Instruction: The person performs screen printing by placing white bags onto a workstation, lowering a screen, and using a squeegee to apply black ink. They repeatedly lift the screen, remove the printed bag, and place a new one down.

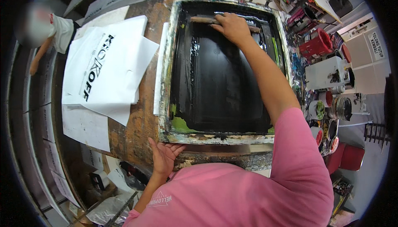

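A screen-printing frame [164,98] with a paint-crusted wooden rim lies on the bench before me, its mesh [219,82] coated in wet black ink. Near its far end, my right hand [232,27] is closed over the wooden handle of a squeegee [201,20], which lies crosswise; its blade is hidden. Faint lettering shows through the ink. My left hand [165,156] is at the near left corner of the frame, palm up, fingers stretched out towards the rim. Whether those fingers touch it I cannot tell.
Printed white sheets [103,65] are stacked on the wooden bench [137,121] at left. Ink tins and tubs [317,47] crowd the right side. Drying racks [45,123] stand at far left, where another person [62,32] is. A red chair [347,157] stands at lower right.
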